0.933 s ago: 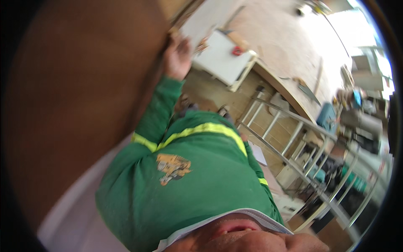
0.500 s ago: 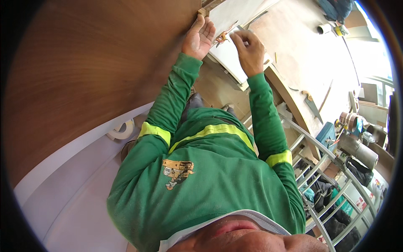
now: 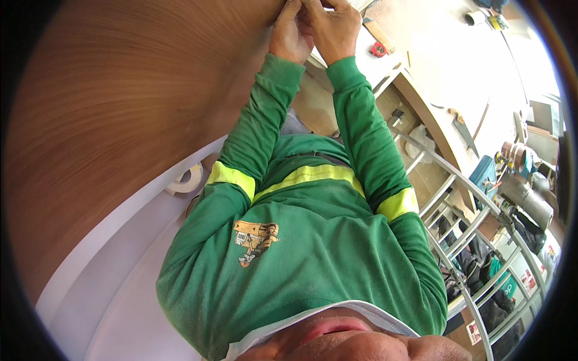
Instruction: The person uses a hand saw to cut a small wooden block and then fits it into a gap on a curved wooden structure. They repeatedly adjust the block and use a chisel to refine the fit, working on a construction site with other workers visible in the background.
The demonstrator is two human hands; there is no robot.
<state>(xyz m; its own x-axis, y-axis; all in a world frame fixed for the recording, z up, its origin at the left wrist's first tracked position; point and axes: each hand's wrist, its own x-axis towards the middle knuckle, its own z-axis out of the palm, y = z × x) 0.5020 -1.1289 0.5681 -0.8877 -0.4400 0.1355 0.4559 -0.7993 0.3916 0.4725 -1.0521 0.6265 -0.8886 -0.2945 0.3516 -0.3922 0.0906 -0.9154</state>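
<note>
At the top of the head view my two hands meet beside the edge of a large brown wooden panel (image 3: 138, 114). My left hand (image 3: 292, 41) is raised with its thumb by the panel edge and its other fingers curled, partly behind the right hand. Pressed up against it, my right hand (image 3: 335, 33) has its fingers bent in a pinch. Both sets of fingertips run to the picture's upper edge, so whatever lies between them is hidden. A red tape measure (image 3: 378, 49) rests on the pale surface just right of my right hand.
A metal railing frame (image 3: 448, 182) stands close on my right. Past it are a handsaw (image 3: 464, 132) on a worktop, a blue box (image 3: 483, 173) and a metal cylinder (image 3: 525, 200). A white ring-shaped roll (image 3: 188, 179) is by the pale ledge at left.
My right hand has moved left and up to join my left hand. The wood block and orange wires near the hands are no longer visible; the red tape measure now shows.
</note>
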